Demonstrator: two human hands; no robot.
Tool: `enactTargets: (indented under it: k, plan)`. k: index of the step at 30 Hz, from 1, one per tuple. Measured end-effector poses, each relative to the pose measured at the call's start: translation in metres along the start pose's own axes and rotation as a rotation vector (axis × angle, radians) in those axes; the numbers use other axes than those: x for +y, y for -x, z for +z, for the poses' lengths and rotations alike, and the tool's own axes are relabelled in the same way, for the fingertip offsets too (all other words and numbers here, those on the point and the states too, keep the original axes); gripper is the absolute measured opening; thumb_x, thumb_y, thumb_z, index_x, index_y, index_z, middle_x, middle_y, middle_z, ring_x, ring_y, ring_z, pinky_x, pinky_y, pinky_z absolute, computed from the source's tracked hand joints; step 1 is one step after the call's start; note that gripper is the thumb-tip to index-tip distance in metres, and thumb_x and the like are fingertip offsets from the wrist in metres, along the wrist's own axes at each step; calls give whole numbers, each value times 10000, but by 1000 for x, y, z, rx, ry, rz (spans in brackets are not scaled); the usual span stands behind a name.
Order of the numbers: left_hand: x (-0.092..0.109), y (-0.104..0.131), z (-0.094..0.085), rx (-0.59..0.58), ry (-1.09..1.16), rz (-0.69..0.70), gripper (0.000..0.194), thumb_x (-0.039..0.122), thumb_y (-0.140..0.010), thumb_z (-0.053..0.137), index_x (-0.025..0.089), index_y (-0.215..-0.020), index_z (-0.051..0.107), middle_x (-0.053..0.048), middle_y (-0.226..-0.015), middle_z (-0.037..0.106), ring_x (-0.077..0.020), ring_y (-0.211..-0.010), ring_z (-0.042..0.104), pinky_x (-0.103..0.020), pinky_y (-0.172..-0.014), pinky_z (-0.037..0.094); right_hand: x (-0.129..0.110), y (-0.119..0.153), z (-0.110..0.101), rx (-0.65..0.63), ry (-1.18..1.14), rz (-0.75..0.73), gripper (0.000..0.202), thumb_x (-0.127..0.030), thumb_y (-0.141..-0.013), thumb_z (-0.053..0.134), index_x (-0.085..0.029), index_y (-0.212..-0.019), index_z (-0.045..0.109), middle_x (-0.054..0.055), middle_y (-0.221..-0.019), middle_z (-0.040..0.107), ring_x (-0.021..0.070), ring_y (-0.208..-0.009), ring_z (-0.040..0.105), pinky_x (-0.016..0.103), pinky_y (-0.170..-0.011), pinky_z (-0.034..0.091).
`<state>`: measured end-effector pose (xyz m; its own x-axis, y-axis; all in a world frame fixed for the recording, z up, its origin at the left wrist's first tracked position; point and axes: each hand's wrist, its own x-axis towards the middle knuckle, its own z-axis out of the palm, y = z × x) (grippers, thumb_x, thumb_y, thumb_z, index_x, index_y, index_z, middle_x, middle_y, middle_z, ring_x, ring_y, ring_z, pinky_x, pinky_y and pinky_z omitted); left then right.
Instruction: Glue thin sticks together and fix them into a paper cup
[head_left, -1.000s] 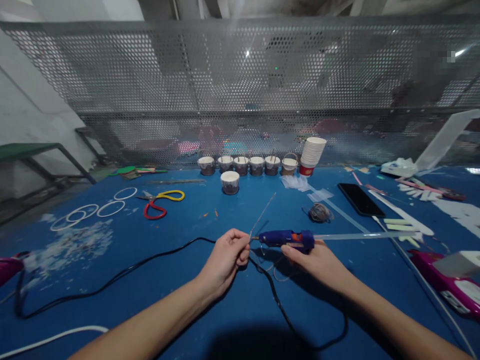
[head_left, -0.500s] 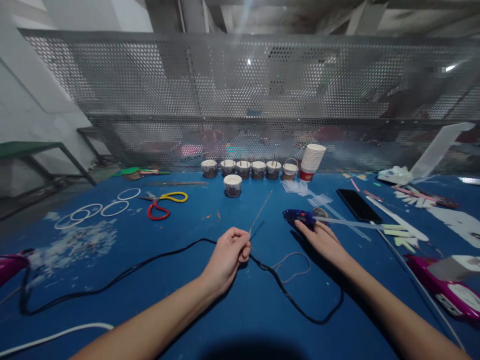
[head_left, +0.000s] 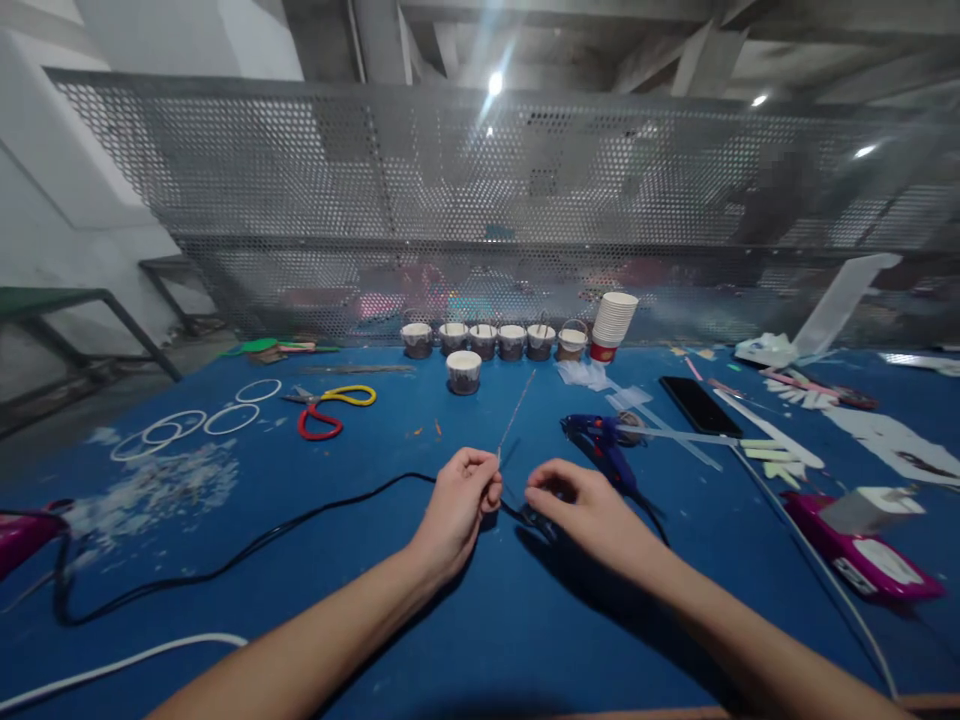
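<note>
Off the blue glue gun [head_left: 600,428] came the right hand [head_left: 589,508], which I had to the gun's near left, thumb and fingers curled narrowly; I could not tell whether they held anything. Farther left of the gun, I kept the left hand [head_left: 463,495] pinching the thin strand [head_left: 517,413] upright at a tilt. The phone [head_left: 700,406] lay right of the gun, the scissors [head_left: 322,408] well left.

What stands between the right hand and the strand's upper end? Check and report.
Nothing visible stands between the right hand and the upper end of the strand. The left hand covers only its lower end.
</note>
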<state>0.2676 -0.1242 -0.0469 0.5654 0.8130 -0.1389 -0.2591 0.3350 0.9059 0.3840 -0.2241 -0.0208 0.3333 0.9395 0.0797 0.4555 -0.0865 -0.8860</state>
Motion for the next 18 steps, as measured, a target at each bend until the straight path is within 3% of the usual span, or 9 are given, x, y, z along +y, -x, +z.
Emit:
enactTargets:
  k: [3, 6, 18]
  plan:
    - [-1, 1, -1, 14, 5, 7, 197, 277, -661, 673, 162, -689, 515, 69, -476, 486, -43, -418, 413, -170, -440, 287, 5, -24, 28, -8, -249, 33, 166, -333, -732, 570, -170, -730, 599, 14, -691, 630, 150, -645, 567, 258, -612, 412]
    - [-4, 0, -3, 31, 16, 22, 198, 283, -666, 676, 161, -707, 526, 70, -477, 483, -45, -431, 422, -166, -451, 308, 14, -33, 42, 22, -447, 59, 170, -325, -689, 619, -163, -733, 594, 5, -655, 638, 151, -636, 593, 267, -638, 436]
    - [-9, -2, -5, 26, 115, -39, 218, 235, -634, 713, 159, -717, 526, 53, -520, 512, -48, -466, 452, -155, -455, 336, 19, -30, 55, 185, -581, 82, 97, -252, -650, 662, -160, -680, 670, -7, -602, 652, 134, -584, 584, 256, -618, 446]
